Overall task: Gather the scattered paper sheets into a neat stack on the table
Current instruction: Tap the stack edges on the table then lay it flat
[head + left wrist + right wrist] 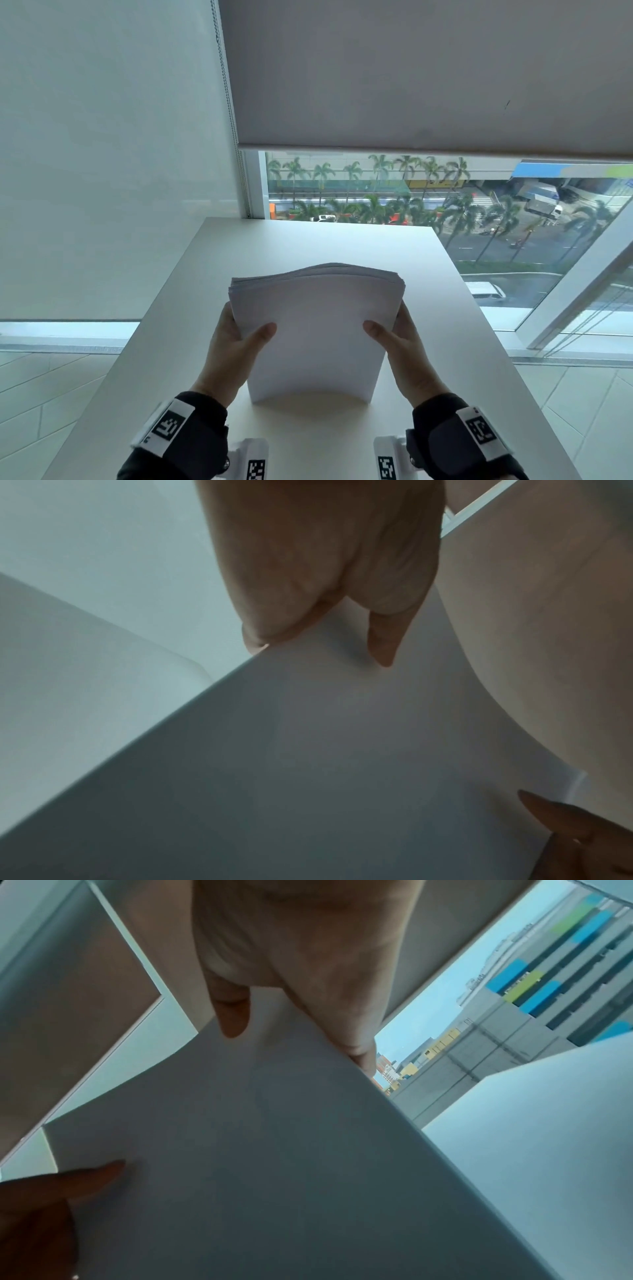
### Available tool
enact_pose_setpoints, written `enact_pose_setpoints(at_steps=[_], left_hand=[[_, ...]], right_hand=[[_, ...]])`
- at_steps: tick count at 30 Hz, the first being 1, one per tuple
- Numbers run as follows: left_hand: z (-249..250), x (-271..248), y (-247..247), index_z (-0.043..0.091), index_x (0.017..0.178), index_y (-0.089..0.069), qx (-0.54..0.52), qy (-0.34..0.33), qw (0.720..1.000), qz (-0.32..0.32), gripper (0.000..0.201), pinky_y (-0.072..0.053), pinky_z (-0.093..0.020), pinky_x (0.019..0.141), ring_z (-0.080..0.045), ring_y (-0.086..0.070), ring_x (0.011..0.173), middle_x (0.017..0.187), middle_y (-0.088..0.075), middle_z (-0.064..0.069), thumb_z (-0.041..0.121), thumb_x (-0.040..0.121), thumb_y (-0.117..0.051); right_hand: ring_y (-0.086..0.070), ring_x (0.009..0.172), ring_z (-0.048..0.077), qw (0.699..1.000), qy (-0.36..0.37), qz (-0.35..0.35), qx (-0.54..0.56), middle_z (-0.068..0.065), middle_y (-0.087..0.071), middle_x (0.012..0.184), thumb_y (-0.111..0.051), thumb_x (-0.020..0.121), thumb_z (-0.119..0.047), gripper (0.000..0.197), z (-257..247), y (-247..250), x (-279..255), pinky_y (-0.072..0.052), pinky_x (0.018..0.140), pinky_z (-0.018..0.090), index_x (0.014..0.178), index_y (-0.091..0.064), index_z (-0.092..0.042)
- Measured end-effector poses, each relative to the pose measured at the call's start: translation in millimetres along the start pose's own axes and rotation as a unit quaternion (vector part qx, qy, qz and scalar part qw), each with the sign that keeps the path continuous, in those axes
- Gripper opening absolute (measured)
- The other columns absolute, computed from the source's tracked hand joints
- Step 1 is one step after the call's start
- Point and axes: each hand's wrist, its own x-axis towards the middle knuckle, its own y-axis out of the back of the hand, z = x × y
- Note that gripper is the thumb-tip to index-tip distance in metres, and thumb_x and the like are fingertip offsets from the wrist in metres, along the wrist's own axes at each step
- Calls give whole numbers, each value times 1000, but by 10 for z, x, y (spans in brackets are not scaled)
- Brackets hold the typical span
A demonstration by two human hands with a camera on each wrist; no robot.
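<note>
Head view: stack of paper sheets (317, 329) stands on its lower edge on the white table (479, 359), bowed, top edge fanned. Left hand (233, 346) grips the stack's left side, thumb across the front sheet, fingers behind. Right hand (406, 349) grips the right side the same way. Roller blind (428, 68) hangs half down over the window behind.
</note>
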Motion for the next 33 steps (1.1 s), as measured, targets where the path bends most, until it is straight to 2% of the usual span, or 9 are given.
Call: enact_pose_setpoints(at_steps=[5,8,13,15,17,21,25,29,33], left_hand=[[61,15,39,20,102,-59,9,-14,1000,-10,53,-54,-20,69,-11,-68,83,96,-70,-3,32,51,-73],[143,27,64,15,99,-63,-11,-25,999,-20,49,-54,-15,64,-4,-69,77,90,-72,1,28,54,-76],[269,63,28,13,100,-65,-1,-34,999,-12,51,-53,-14,63,-5,-68,75,88,-72,1,35,54,-73],[328,52,-6,14,94,-65,12,-39,999,-6,39,-51,-12,59,-6,-65,72,83,-70,1,30,59,-72],[394,42,-35,15,86,-63,2,-40,999,13,37,-49,-14,56,-7,-60,65,76,-65,0,39,59,-70],[448,70,-141,12,71,-57,-8,-26,994,110,27,-30,-29,59,-18,-38,70,75,-43,-9,39,73,-62],[479,62,-217,17,60,-52,3,-16,991,136,18,-30,-30,59,-19,-39,70,67,-44,-1,24,77,-52],[532,50,-187,16,67,-56,1,-17,991,132,22,-34,-27,64,-14,-45,72,72,-51,1,18,88,-49],[528,25,-173,20,71,-58,2,-11,995,101,15,-35,-27,64,-13,-46,70,70,-55,4,35,72,-54]], right_hand=[[-59,86,8,996,29,52,-68,-12,-61,95,-61,65,-16,49,-103,-16,28,-47,83,30,109,-49,-34],[-48,80,-10,987,64,83,-123,-20,-43,86,-62,65,-24,65,-263,-1,60,-40,83,12,124,-40,-37],[-38,131,6,973,101,26,-207,-26,-38,137,-58,71,-24,65,-410,-57,40,-31,113,33,123,-29,-50],[-33,133,5,961,120,39,-245,-26,-29,144,-55,73,-23,74,-418,-82,15,-29,109,24,130,-16,-49],[-40,124,0,944,155,51,-286,-5,-43,140,-56,74,-21,79,-396,-87,3,-31,101,12,136,-12,-46],[-35,104,-29,906,241,58,-344,-3,-48,111,-53,77,-27,43,-304,-42,40,-40,92,13,119,-58,-32],[-28,106,-33,894,241,58,-373,-6,-40,114,-54,79,-29,53,-284,-48,18,-24,86,-11,129,-39,-39],[-28,108,-31,893,246,61,-373,-5,-39,116,-47,75,-35,51,-262,-47,-12,-21,87,-12,126,-41,-38],[-25,110,-33,894,239,56,-374,-5,-38,120,-46,74,-37,51,-268,-46,-36,-21,87,-9,125,-41,-40]])
